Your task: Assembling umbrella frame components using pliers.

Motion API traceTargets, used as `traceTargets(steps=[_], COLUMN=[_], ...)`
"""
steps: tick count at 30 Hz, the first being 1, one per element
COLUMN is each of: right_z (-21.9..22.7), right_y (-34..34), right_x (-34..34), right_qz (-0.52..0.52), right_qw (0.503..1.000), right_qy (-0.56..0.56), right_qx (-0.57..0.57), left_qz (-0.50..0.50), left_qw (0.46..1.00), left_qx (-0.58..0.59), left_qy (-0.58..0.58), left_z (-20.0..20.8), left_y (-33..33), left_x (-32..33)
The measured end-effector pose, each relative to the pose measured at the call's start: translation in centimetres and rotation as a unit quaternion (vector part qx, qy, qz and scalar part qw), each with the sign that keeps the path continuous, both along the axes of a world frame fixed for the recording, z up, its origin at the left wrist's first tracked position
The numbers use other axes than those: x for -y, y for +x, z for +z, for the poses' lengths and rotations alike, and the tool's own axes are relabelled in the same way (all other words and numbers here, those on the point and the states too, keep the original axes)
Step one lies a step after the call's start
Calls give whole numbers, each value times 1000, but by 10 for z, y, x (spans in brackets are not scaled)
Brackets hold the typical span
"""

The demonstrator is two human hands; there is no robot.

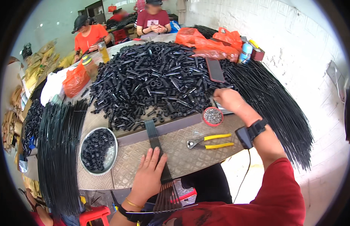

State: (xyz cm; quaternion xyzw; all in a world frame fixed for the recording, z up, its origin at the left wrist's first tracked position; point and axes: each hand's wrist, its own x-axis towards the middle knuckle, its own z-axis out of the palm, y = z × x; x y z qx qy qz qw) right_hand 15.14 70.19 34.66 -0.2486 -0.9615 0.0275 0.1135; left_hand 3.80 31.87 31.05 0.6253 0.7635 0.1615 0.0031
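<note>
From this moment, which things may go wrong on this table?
The right hand, close to the red bowl of metal bits, might tip it. The phone lies by the heap of black parts, which could slide onto it. The black strips under the left hand may shift if it lifts.

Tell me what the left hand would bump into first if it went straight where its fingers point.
The left hand would probably meet the long grey strip in front of the black tubes. How high the strip stands is unclear.

Red sleeve (281,190); gold bangle (134,203)
</note>
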Motion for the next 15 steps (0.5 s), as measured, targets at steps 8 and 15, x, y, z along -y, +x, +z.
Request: traceTargets(steps=[8, 15], right_z=[-30, -35], right_y=[64, 64], right_x=[-49, -47], right_qz=[9, 31], right_qw=[1000, 998], right_qy=[-16, 49], right_qx=[16, -20], left_qz=[-15, 5], left_qw=[999, 1000], left_qx=[-43, -16], left_qy=[0, 0], left_z=[-7, 3], left_y=[1, 8], left_x=[-7, -9])
